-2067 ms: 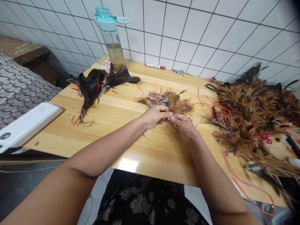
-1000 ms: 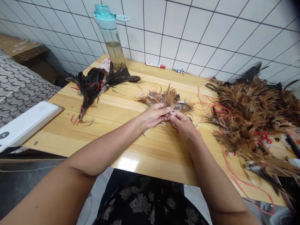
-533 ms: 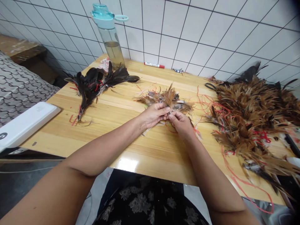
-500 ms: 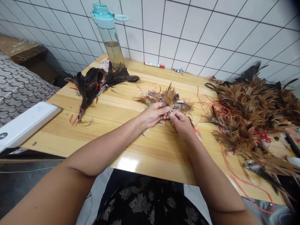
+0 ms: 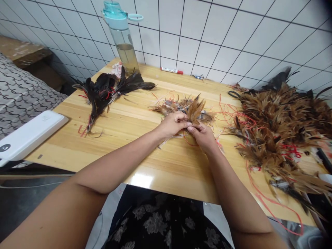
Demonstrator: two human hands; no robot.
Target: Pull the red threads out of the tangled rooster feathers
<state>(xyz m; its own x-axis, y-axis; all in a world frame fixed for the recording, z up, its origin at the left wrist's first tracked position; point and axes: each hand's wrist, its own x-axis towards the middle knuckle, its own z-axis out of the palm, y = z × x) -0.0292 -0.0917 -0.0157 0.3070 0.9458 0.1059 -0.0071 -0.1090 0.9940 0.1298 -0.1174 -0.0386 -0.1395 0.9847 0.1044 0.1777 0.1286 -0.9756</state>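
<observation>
Brown feather tuft (image 5: 195, 108) pinched at quill end between my left hand (image 5: 172, 125) and right hand (image 5: 204, 135); both grips clenched on it. Tips fan away from me, above worktop (image 5: 145, 155) centre; hands equally near.

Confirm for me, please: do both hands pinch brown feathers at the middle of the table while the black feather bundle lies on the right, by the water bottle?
Not quite: the head view shows the black feather bundle on the left, by the water bottle. The rest holds: left hand and right hand pinch brown feathers at the middle of the table.
</observation>
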